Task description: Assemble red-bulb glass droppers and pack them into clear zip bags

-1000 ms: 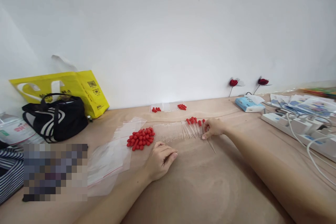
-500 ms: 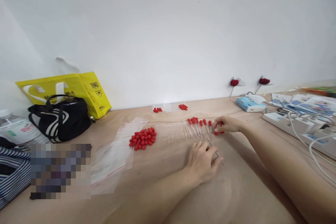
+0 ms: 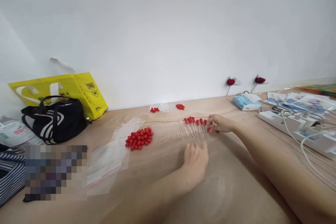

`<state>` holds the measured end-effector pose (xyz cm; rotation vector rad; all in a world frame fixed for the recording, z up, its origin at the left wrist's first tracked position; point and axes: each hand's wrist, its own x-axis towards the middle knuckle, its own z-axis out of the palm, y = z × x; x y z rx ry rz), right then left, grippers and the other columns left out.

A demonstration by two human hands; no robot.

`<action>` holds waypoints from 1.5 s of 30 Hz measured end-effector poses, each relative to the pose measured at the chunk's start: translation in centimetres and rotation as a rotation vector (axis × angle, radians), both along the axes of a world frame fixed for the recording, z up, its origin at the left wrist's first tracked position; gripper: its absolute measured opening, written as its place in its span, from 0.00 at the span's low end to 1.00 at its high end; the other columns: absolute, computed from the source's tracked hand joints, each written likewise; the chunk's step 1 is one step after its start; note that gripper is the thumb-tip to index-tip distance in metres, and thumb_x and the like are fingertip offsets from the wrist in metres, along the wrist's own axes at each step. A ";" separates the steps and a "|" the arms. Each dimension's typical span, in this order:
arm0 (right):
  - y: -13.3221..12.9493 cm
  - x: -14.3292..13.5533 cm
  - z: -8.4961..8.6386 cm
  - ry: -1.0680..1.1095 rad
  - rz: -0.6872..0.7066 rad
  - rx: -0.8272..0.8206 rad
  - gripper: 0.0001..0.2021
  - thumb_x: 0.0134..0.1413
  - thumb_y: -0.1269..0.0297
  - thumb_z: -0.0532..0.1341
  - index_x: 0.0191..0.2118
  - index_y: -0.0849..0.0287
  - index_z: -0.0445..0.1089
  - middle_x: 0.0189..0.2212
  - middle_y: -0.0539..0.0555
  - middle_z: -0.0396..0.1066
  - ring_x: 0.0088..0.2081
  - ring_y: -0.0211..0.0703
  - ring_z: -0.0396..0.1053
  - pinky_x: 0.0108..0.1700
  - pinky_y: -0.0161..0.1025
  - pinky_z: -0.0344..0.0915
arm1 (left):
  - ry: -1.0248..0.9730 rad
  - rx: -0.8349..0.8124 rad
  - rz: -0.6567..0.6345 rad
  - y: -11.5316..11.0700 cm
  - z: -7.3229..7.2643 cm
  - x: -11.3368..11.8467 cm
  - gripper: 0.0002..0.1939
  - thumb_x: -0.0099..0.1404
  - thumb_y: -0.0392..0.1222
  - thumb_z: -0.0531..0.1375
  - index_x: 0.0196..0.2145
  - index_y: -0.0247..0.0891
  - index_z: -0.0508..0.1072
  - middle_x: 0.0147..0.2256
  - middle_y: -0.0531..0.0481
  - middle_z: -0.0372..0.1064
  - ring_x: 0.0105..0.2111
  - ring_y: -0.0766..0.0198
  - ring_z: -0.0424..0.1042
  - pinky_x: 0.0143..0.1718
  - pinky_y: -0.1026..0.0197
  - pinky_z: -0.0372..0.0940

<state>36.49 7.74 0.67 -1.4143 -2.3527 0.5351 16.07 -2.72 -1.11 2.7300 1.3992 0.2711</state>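
Observation:
My left hand (image 3: 195, 161) is low over the table, back up and fingers pointing forward, just below the row of thin clear tubes (image 3: 168, 132). Motion blurs it, and its thumb and any tube under it are hidden. Farther right, my right hand (image 3: 219, 123) pinches a small red rubber bulb (image 3: 208, 129) at its fingertips. Another red bulb (image 3: 217, 131) lies beneath that hand. Left of it, several tubes topped with red bulbs (image 3: 193, 119) lie fanned out. A heap of loose red bulbs (image 3: 139, 138) sits at the row's left end.
Clear zip bags (image 3: 105, 161) lie left of the heap. A smaller bag (image 3: 165, 107) with red bulbs is near the wall. Behind on the left stand a yellow bag (image 3: 98, 105) and a black bag (image 3: 69, 122). Tissues (image 3: 245, 103) and a power strip (image 3: 304, 136) with cables are right.
My left hand has turned palm-down and shifted slightly left; the tube it held is out of sight. My right hand has drawn a red bulb a little towards the tubes. The view has shifted slightly.

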 end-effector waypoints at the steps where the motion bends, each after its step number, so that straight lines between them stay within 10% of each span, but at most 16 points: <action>1: -0.2 -0.1 0.4 0.040 0.000 0.014 0.05 0.35 0.69 0.62 0.25 0.58 0.71 0.26 0.51 0.64 0.29 0.38 0.60 0.31 0.34 0.57 | 0.000 0.015 -0.018 -0.1 -0.1 -1.6 0.18 0.48 0.28 0.57 0.39 0.32 0.63 0.31 0.40 0.66 0.34 0.51 0.66 0.36 0.51 0.57; 11: -4.4 -10.2 -2.3 0.818 0.118 -0.142 0.12 0.50 0.59 0.55 0.40 0.57 0.60 0.25 0.47 0.61 0.24 0.33 0.60 0.27 0.33 0.59 | -0.122 0.342 -0.030 2.4 -0.9 -13.9 0.12 0.60 0.28 0.46 0.35 0.37 0.67 0.33 0.47 0.63 0.29 0.62 0.63 0.31 0.61 0.58; 18: -7.4 -11.8 -3.5 0.336 0.150 0.155 0.01 0.45 0.68 0.58 0.27 0.57 0.65 0.23 0.49 0.64 0.30 0.38 0.61 0.36 0.39 0.57 | -0.172 0.350 -0.049 2.2 -0.8 -13.9 0.11 0.63 0.33 0.47 0.37 0.38 0.67 0.33 0.48 0.67 0.34 0.61 0.65 0.37 0.57 0.51; 24: -7.4 -11.8 -3.1 0.095 0.076 0.293 0.08 0.50 0.59 0.57 0.35 0.53 0.70 0.30 0.52 0.68 0.36 0.43 0.61 0.39 0.42 0.52 | -0.194 0.355 -0.075 2.5 -0.8 -13.7 0.11 0.63 0.34 0.47 0.36 0.38 0.68 0.31 0.50 0.68 0.32 0.63 0.64 0.39 0.56 0.49; 45: -7.4 -13.1 -3.3 0.190 0.139 0.267 0.04 0.53 0.66 0.55 0.33 0.57 0.66 0.28 0.49 0.69 0.34 0.39 0.61 0.37 0.39 0.49 | -0.346 0.374 -0.230 3.0 -1.3 -13.6 0.13 0.63 0.32 0.49 0.41 0.42 0.69 0.33 0.53 0.71 0.30 0.69 0.68 0.42 0.56 0.46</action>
